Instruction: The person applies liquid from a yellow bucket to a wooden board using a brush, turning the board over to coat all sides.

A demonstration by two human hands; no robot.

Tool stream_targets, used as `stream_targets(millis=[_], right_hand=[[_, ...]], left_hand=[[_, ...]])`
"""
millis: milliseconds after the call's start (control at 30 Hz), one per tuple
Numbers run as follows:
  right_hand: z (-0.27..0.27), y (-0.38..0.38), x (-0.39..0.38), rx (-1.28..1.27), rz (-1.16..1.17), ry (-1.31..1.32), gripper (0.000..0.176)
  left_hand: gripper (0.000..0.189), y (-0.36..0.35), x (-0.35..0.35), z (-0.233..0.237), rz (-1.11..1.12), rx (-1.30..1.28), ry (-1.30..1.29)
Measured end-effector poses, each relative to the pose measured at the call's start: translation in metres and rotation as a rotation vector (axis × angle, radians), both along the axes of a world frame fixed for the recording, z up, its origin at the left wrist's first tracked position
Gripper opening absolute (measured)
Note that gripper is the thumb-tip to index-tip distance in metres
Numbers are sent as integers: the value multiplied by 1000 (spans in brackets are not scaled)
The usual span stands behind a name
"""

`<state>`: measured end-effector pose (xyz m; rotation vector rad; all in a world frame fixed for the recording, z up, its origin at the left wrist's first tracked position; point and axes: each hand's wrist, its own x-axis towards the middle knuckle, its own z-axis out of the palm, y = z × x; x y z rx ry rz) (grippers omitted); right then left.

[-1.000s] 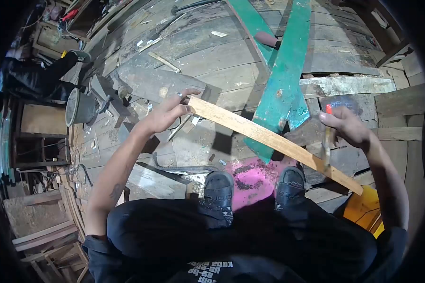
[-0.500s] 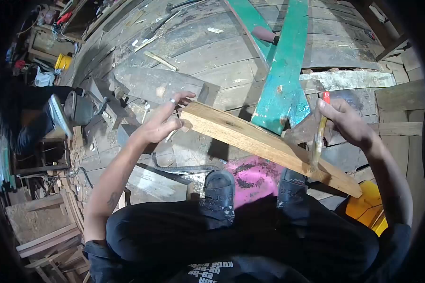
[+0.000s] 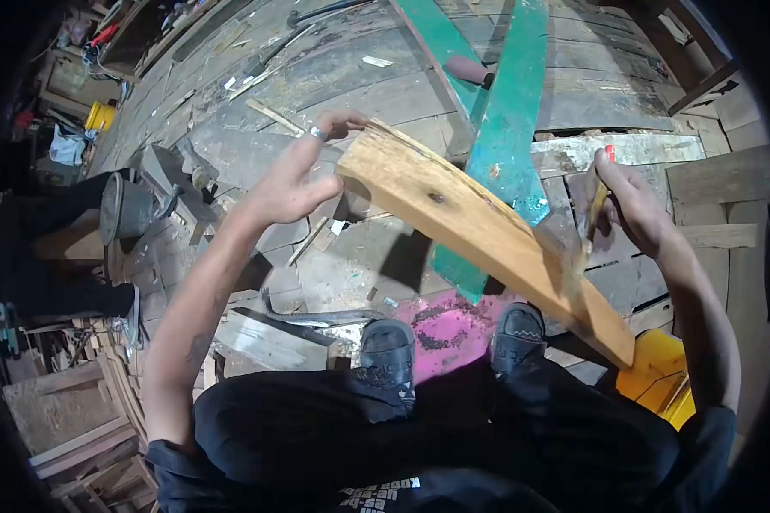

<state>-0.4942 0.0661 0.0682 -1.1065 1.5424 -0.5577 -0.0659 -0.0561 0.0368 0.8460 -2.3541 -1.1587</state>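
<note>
My left hand (image 3: 304, 175) grips the upper left end of a long wooden beam (image 3: 453, 214), thumb on the near side and fingers over the far edge. The beam slants down to the right, its broad face with a dark knot turned up. In my right hand (image 3: 633, 201) is a paintbrush (image 3: 595, 209) with a red-tipped handle. Its bristles touch the beam's right part, slightly blurred. The beam's lower right end is over a yellow container (image 3: 659, 376).
Green boards (image 3: 513, 103) lie beyond the beam on the plank floor. A pink mat (image 3: 453, 333) is between my sandalled feet. At the left a person's legs (image 3: 68, 231) show beside wood blocks and a grey metal tool. Scrap wood (image 3: 68, 427) is stacked lower left.
The beam has been tilted so more of its broad face shows, and its left end is higher. My left hand rose with it. The brush moved slightly right along the beam.
</note>
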Motion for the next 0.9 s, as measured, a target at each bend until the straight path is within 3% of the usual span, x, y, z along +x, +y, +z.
stream_targets(millis=[200, 367, 667, 800, 900], right_hand=[[-6, 6, -6, -59, -18, -61, 60], [-6, 6, -6, -26, 87, -148, 41], [-3, 4, 11, -27, 199, -94, 32], [1, 2, 24, -13, 280, 21, 28], [2, -6, 44, -176, 404, 20, 40]], left_hand=[[72, -3, -5, -21, 10, -3, -241], [70, -5, 1, -33, -29, -158, -179], [63, 20, 27, -42, 104, -226, -359], [69, 36, 52, -64, 96, -75, -542], [65, 49, 68, -81, -45, 137, -702]])
